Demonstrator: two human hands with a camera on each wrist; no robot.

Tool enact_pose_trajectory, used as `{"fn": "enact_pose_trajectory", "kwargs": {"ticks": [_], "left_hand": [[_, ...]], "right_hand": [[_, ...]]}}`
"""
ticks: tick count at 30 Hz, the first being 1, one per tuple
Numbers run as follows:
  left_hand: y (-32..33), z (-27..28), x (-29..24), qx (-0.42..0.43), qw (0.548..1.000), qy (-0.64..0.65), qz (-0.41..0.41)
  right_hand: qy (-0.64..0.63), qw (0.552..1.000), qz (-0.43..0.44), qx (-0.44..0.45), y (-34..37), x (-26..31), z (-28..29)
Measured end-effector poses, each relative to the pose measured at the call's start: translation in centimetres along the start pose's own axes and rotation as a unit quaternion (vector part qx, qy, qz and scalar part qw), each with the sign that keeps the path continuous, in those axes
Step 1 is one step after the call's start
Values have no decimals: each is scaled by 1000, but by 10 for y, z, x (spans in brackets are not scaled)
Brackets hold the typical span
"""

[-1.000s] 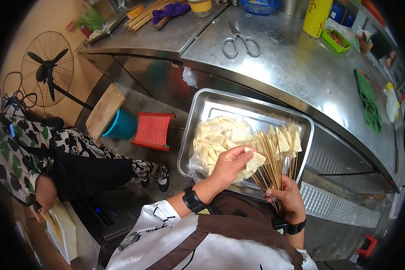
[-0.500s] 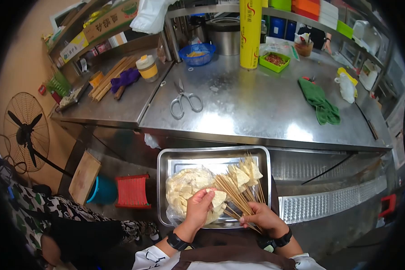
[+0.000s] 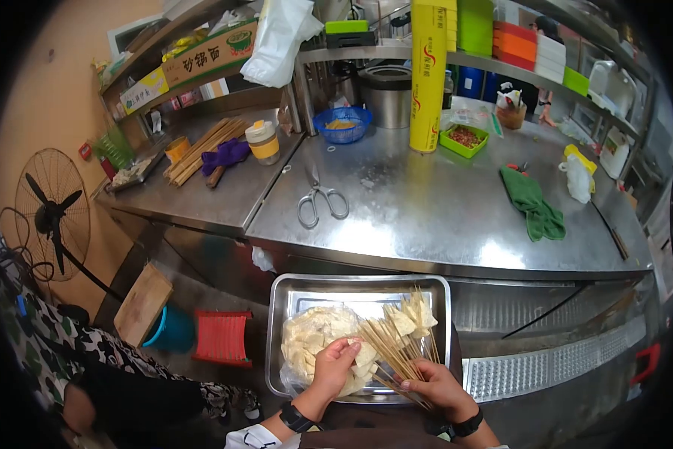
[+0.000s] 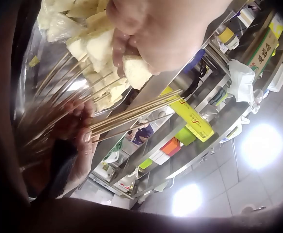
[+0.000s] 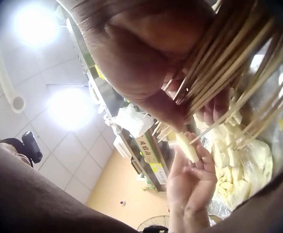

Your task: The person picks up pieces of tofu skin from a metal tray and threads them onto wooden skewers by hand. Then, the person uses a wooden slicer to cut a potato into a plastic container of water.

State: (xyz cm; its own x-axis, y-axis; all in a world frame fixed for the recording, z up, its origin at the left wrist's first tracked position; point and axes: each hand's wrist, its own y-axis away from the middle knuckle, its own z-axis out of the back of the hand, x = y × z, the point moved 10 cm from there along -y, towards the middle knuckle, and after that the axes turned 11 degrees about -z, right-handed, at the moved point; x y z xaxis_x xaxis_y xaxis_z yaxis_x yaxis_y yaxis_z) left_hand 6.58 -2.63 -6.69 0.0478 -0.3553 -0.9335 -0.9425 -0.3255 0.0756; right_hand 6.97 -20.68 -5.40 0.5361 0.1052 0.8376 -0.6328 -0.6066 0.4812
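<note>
2 bare hands work over a shallow rectangular silver metal tray (image 3: 359, 278), which sits low, just in front of the stainless-steel counter (image 3: 426, 236). The left hand (image 3: 335, 367) pinches 1 pale yellow, flat-sided wedge (image 4: 137, 72) between thumb and fingers, above the tray's left part. The right hand (image 3: 442, 385) has its fingers and thumb wrapped around a fanned bundle of thin tan wooden skewers (image 3: 389, 348), near their lower ends. In the right wrist view 1 skewer reaches the wedge's edge; I cannot tell whether it pierces it. Under the left hand, a heap of pale yellow pieces (image 3: 312, 333) in clear plastic film fills much of the tray's left side, while pale yellow triangles (image 3: 420, 314) cluster around the skewers' far ends on the right. On the counter lie silver metal scissors (image 3: 316, 188), a crumpled dark green cloth (image 3: 532, 206) and a lime-green plastic tray (image 3: 466, 151) of small reddish bits, with a tall yellow printed box (image 3: 428, 82) upright near it. Down to the left stand a red slatted stool (image 3: 222, 338) and a teal bucket (image 3: 170, 329), and beyond them a person in camouflage clothing (image 3: 41, 355)
</note>
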Motion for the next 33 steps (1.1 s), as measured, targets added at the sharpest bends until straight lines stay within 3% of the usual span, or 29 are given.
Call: {"fn": "enact_pose_trajectory", "kwargs": {"ticks": [3, 5, 10, 12, 14, 15, 17, 18, 21, 23, 24, 26, 28, 30, 33], "left_hand": [[-4, 2, 1, 14, 999, -52, -8], [-7, 0, -2, 26, 996, -88, -19], [-13, -1, -7, 61, 982, -177, -16], [-17, 6, -8, 65, 964, -257, -9], [-17, 13, -27, 76, 944, -304, -99], [-14, 19, -41, 70, 926, -348, -129], [-2, 36, -61, 18, 920, -377, -105], [1, 50, -56, 15, 935, -325, -139], [24, 68, -46, 38, 924, -373, -75], [33, 60, -46, 95, 873, -472, -76], [33, 61, -47, 95, 874, -471, -76], [38, 42, -61, 154, 787, -564, -198], [36, 40, -63, 155, 769, -586, -203], [40, 30, -61, 197, 705, -641, -231], [43, 28, -45, 223, 688, -657, -212]], "right_hand": [[32, 997, 62, -27, 7, 11, 6], [-46, 992, -80, 85, 11, -10, -9], [-13, 982, -113, 152, 6, -27, -12], [-121, 980, -88, 130, 3, -20, -9], [-43, 991, -13, 124, 0, -10, -8], [-47, 997, -36, 49, 0, -17, 2], [-10, 997, -31, 64, 3, -6, -6], [-40, 997, -28, 65, 2, -6, -8], [-31, 995, -28, 89, 0, -20, -4], [-74, 995, -6, 65, -2, -11, -2], [-72, 995, -6, 65, -2, -9, -1], [-76, 994, -55, 57, -5, -16, 1], [-66, 995, -47, 62, -8, -17, 2], [-58, 995, -40, 66, -9, -17, 0], [-51, 996, -57, 56, -7, -19, 0]]}}
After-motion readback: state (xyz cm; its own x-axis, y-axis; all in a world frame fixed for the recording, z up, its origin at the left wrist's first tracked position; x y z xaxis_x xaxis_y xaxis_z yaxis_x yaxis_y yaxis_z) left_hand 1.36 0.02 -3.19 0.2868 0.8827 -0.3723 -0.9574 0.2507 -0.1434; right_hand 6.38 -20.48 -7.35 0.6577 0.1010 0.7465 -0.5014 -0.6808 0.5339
